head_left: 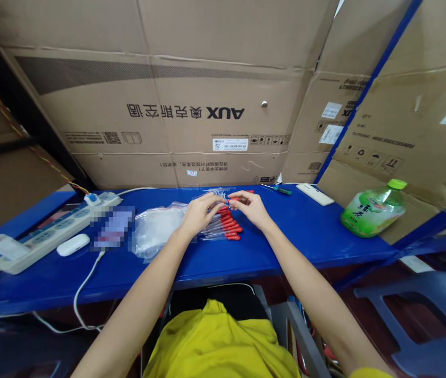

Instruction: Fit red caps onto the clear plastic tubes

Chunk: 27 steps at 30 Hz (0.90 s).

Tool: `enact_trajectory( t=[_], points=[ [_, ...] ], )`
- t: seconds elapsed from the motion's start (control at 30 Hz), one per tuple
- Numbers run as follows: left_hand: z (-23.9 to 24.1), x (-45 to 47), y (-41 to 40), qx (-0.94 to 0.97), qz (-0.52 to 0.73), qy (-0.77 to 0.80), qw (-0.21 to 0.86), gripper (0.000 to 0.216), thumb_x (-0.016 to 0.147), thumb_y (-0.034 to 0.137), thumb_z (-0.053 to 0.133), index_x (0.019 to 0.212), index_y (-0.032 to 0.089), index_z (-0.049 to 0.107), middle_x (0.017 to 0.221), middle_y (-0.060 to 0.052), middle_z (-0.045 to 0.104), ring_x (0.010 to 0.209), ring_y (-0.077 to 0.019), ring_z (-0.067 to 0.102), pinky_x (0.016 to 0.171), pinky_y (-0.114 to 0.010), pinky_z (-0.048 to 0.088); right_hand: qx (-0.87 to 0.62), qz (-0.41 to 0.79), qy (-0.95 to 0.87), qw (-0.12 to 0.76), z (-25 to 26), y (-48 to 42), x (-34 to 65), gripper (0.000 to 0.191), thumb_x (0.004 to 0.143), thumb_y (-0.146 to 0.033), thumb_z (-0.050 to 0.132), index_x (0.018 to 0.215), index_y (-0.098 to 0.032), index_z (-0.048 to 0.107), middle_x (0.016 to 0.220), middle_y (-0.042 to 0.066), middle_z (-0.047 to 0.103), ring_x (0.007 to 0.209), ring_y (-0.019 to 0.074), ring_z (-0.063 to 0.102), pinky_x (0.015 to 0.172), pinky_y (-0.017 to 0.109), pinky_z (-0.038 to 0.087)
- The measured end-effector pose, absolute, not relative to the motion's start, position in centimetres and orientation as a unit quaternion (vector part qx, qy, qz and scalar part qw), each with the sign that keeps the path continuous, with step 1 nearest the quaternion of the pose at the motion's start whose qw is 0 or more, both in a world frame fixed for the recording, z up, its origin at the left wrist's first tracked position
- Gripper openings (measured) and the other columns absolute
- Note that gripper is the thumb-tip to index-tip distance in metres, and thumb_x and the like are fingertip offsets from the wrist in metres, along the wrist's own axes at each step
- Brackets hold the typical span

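My left hand [202, 212] and my right hand [252, 207] meet fingertip to fingertip above the blue table. Between them is a small red rubber bulb [234, 199], pinched by my right fingers. My left fingers are closed at its left end, seemingly on the thin clear tube of a dropper, mostly hidden by the fingers. Right below lies a row of several droppers [229, 226], clear tubes to the left and red bulbs to the right. More clear tubes [221, 190] lie behind my left hand. Clear plastic bags [158, 231] lie beside my left wrist.
On the left are a white power strip [57, 228], a white earbud case [73, 244] and a blurred phone [113, 228] with its cable. A green screwdriver [282, 190], a white phone-like slab [315, 193] and a green-labelled bottle [374, 210] are right. Cardboard [183, 84] walls the back.
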<state>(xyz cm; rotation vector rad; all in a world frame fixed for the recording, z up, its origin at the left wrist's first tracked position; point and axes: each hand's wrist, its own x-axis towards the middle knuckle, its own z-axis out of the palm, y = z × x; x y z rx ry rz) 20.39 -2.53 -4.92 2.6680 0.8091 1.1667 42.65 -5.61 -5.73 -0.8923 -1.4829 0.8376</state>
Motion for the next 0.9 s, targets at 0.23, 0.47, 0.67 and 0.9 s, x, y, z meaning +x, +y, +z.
enact_trajectory(
  t=[0.23,0.47,0.67,0.9],
  points=[
    [-4.92,20.27,-2.46,0.882,0.356,0.292,0.097,0.04,0.111,0.046,0.042,0.106,0.022,0.073,0.104,-0.005,0.077,0.093,-0.0205,0.07,0.083,-0.028,0.049,-0.38,0.39,-0.605,0.582,-5.71,-5.42,43.13,0.039,0.076,-0.05,0.089,0.1,-0.021,0.078,0.086,0.004,0.08,0.081,0.0212,0.076,0.083,0.037,0.061],
    [-4.82,20.16,-2.37,0.885,0.365,0.262,0.125,0.04,0.111,0.042,0.042,0.102,0.02,0.074,0.103,-0.007,0.078,0.093,-0.0218,0.072,0.084,-0.03,0.05,-0.385,0.386,-0.604,0.581,-5.7,-5.68,43.16,0.036,0.07,-0.049,0.092,0.089,-0.021,0.082,0.081,0.005,0.081,0.076,0.0223,0.077,0.079,0.037,0.061],
    [-4.77,20.22,-2.39,0.891,0.358,0.246,0.131,0.039,0.111,0.038,0.042,0.096,0.018,0.073,0.098,-0.008,0.078,0.089,-0.0211,0.071,0.081,-0.029,0.049,-0.388,0.381,-0.61,0.576,-5.85,-5.74,43.29,0.035,0.069,-0.05,0.092,0.087,-0.021,0.083,0.08,0.006,0.081,0.074,0.0232,0.077,0.078,0.038,0.062],
    [-4.61,20.36,-2.57,0.892,0.361,0.234,0.14,0.04,0.111,0.037,0.043,0.09,0.017,0.071,0.09,-0.007,0.075,0.082,-0.0191,0.067,0.079,-0.028,0.047,-0.395,0.369,-0.621,0.567,-6.24,-5.49,43.4,0.038,0.071,-0.052,0.09,0.089,-0.02,0.083,0.081,0.007,0.082,0.074,0.0232,0.077,0.078,0.038,0.062]
  ],
)
